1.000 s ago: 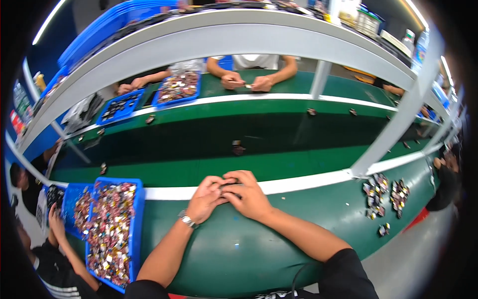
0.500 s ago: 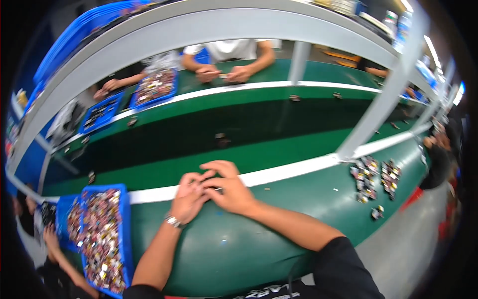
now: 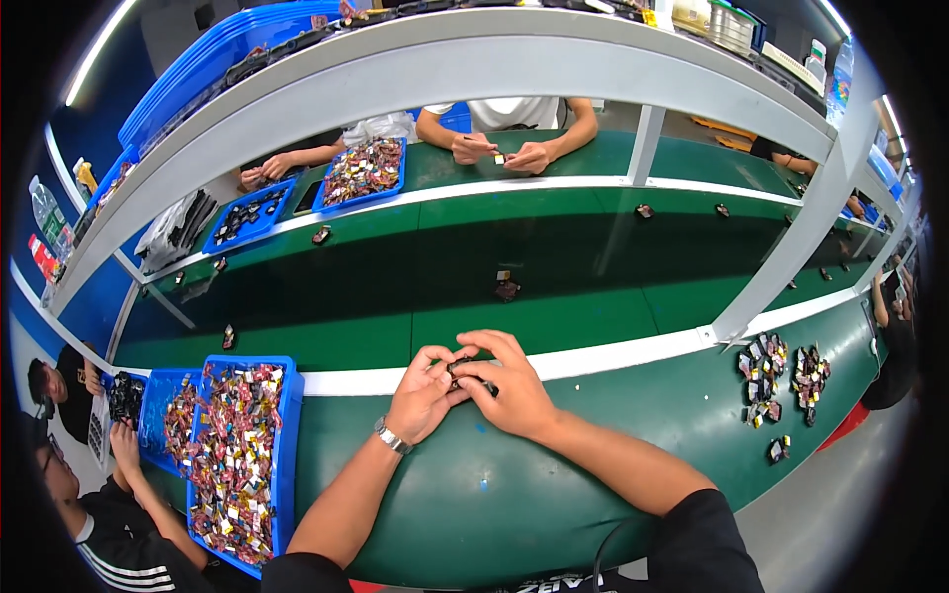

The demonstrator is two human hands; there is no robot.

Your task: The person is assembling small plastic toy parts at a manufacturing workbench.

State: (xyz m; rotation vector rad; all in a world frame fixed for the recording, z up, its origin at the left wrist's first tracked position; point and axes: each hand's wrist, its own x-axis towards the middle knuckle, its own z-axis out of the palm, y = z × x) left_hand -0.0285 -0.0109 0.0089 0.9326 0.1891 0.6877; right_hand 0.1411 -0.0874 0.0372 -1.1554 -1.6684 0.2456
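My left hand [image 3: 420, 400], with a metal watch at its wrist, and my right hand [image 3: 512, 390] are together above the near green bench, by its white edge strip. Between their fingertips is a small black part [image 3: 484, 383], held from both sides. Fingers cover much of it, so its exact kind cannot be made out. To the left of my hands stands a blue tray [image 3: 287, 435] heaped with small wired components [image 3: 232, 460] in reddish, white and yellow.
Small component piles [image 3: 763, 381] lie on the bench at right. Beyond the white strip runs a dark green conveyor belt [image 3: 395, 287] with scattered parts. A grey frame post [image 3: 806, 227] rises at right. Co-workers sit opposite and at left, near another blue tray [image 3: 361, 203].
The whole view has shifted, so the bench and trays appear farther right. My hands stay together; the black part between the fingers now shows more plainly.
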